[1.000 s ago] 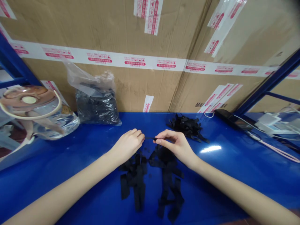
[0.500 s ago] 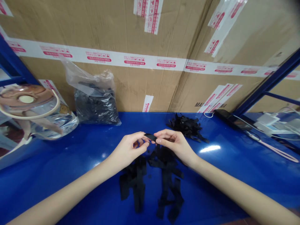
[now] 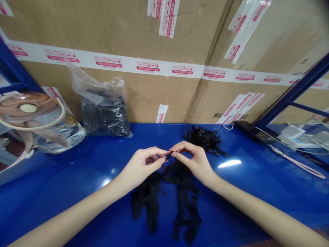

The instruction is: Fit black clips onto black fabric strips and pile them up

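Strip (image 3: 168, 156) pinched aloft by left hand (image 3: 144, 163) and right hand (image 3: 197, 159), toward back edge of tabletop (image 3: 102, 156); best worked lightly, evenly.

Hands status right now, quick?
Left hand: closed in a pinch on a small black strip.
Right hand: closed in a pinch, on the same strip.

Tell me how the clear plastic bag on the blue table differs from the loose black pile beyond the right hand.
The clear plastic bag is taller, while the black pile is low and spread out. The bag wraps its contents in film; the pile lies uncovered, with separate pieces showing. Both show black material and rest toward the back of the blue table.
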{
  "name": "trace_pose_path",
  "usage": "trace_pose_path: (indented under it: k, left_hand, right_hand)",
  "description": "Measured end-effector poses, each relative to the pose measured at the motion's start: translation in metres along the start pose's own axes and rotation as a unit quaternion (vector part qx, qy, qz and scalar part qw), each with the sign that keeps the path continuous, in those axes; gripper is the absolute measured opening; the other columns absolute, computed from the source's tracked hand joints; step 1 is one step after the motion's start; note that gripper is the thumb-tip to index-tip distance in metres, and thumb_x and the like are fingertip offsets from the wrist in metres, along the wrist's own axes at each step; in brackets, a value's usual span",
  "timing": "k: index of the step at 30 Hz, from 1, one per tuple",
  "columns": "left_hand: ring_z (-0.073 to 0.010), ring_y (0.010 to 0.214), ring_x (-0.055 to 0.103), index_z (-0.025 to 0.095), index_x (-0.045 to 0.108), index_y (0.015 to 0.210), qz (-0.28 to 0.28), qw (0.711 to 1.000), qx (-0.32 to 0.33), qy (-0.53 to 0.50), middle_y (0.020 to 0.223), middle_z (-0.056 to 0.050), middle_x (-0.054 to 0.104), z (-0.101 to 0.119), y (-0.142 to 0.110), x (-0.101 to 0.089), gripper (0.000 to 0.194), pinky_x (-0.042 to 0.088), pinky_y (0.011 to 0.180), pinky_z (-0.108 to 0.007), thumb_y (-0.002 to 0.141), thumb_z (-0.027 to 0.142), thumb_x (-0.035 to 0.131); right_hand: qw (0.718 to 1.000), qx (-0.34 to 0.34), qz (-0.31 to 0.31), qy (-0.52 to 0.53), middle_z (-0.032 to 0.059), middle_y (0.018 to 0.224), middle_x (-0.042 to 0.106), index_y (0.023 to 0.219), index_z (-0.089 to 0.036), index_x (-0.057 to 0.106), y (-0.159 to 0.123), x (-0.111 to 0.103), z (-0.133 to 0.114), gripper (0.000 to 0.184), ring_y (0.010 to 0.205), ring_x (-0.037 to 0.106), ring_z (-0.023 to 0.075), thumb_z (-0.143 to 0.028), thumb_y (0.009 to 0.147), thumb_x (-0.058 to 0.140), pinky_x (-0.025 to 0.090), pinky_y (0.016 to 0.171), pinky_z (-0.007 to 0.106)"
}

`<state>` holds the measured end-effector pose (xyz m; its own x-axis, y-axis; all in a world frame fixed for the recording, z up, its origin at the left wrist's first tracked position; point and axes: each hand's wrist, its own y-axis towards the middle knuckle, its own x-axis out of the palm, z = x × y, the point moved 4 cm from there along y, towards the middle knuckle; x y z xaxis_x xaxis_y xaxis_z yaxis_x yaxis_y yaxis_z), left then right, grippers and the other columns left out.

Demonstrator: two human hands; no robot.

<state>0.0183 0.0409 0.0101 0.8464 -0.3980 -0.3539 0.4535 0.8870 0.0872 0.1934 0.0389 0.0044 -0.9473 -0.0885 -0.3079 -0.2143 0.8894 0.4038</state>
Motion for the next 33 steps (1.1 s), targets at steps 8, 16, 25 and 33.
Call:
trace_pose_path:
  k: [8, 16, 25, 33]
  left_hand:
    - [-0.0164, 0.071, 0.06, 0.015, 0.069, 0.087, 0.046, 0.999, 0.006, -0.003, 0.079, -0.003, 0.069, -0.001, 0.002, -0.008, 0.022, 0.045, 0.065, -0.026, 0.081, 0.034, 0.059]
    - [-0.0182, 0.076, 0.064, 0.022, 0.075, 0.084, -0.009, 0.954, 0.048, 0.296, 0.085, -0.001, 0.073, -0.014, 0.008, -0.015, 0.019, 0.047, 0.067, -0.027, 0.083, 0.02, 0.056]
    - [-0.0189, 0.094, 0.064, 0.022, 0.069, 0.101, -0.013, 0.896, 0.169, 0.41, 0.102, -0.003, 0.069, -0.01, 0.005, -0.013, 0.021, 0.051, 0.081, -0.03, 0.093, 0.02, 0.05]
    - [-0.0217, 0.083, 0.058, 0.014, 0.068, 0.086, -0.051, 0.757, 0.264, 0.595, 0.087, -0.008, 0.066, -0.008, -0.002, 0.01, 0.018, 0.048, 0.07, -0.031, 0.092, 0.014, 0.051]
  right_hand:
    - [0.991, -0.116, -0.012, -0.066, 0.0032, 0.084, 0.069, 0.086, -0.021, 0.068, -0.008, 0.001, -0.018, 0.008, 0.077, 0.065, 0.0161, -0.024, 0.089, 0.062, 0.052, 0.073, 0.029]
    - [0.99, -0.116, -0.012, -0.082, 0.0034, 0.085, 0.069, 0.085, -0.021, 0.068, -0.007, 0.0, -0.015, 0.008, 0.079, 0.065, 0.0165, -0.024, 0.089, 0.061, 0.052, 0.074, 0.03]
    - [0.991, -0.111, -0.005, -0.079, 0.0033, 0.085, 0.069, 0.085, -0.021, 0.067, -0.005, -0.002, -0.011, 0.007, 0.079, 0.065, 0.0161, -0.022, 0.089, 0.061, 0.052, 0.075, 0.029]
    - [0.989, -0.12, -0.007, -0.091, 0.0036, 0.085, 0.069, 0.084, -0.021, 0.066, -0.006, -0.002, -0.014, 0.009, 0.079, 0.065, 0.0169, -0.024, 0.09, 0.059, 0.053, 0.074, 0.03]
